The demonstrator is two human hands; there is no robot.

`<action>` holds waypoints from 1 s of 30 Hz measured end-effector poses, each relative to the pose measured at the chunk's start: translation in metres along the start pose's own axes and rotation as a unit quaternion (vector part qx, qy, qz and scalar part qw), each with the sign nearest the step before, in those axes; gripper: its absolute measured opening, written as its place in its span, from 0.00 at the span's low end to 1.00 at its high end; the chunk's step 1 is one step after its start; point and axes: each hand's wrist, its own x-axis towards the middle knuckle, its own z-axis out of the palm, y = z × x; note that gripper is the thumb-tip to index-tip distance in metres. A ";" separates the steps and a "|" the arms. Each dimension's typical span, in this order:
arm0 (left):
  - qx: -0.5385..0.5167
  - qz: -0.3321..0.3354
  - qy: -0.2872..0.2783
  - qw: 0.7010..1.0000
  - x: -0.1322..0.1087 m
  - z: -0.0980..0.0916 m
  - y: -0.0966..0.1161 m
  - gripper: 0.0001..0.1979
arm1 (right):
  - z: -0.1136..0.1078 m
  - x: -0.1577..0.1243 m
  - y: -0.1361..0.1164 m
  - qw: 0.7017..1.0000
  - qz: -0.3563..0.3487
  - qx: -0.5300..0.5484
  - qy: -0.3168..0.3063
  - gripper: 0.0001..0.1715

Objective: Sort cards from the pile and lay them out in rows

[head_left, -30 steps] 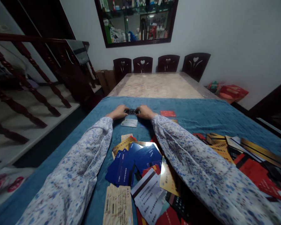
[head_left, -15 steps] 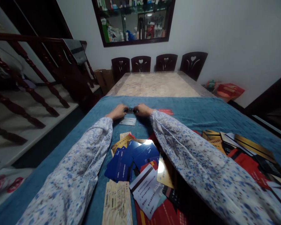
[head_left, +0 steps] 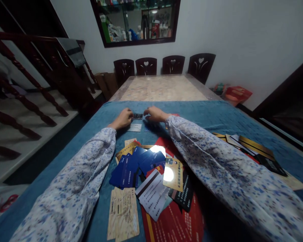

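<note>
A black card (head_left: 137, 116) lies flat on the blue cloth between my hands. At its left end is my left hand (head_left: 123, 118), fingers bent downward and loose; whether a fingertip still touches the card I cannot tell. My right hand (head_left: 155, 114) is off the card's right end, its fingers apart and holding nothing. Just nearer to me lie a white card (head_left: 134, 127) and a blue card (head_left: 148, 128), the latter partly under my right hand's shadow. A red card (head_left: 176, 115) shows behind my right wrist, mostly covered.
Close to me spreads a heap of cards: blue ones (head_left: 130, 169), a gold one (head_left: 173, 173), a white one (head_left: 153, 193), wood-patterned ones (head_left: 125, 211) and large red ones (head_left: 171, 222). More cards (head_left: 257, 148) lie beyond my right sleeve. Chairs (head_left: 173, 64) line the table's far end.
Both hands held the black card's ends before; now it rests on the cloth and my right hand has drawn away from it. The view has shifted slightly right.
</note>
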 end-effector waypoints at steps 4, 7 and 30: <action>0.000 0.014 0.013 1.000 -0.006 -0.007 0.013 0.10 | -0.008 -0.017 -0.002 1.000 -0.001 0.005 0.015 0.17; -0.004 0.025 0.013 1.000 -0.011 -0.011 0.025 0.11 | -0.015 -0.032 -0.005 1.000 0.000 0.000 0.021 0.16; -0.037 0.123 0.019 0.992 -0.047 -0.023 0.109 0.09 | -0.023 -0.133 0.013 0.998 0.010 -0.027 0.061 0.14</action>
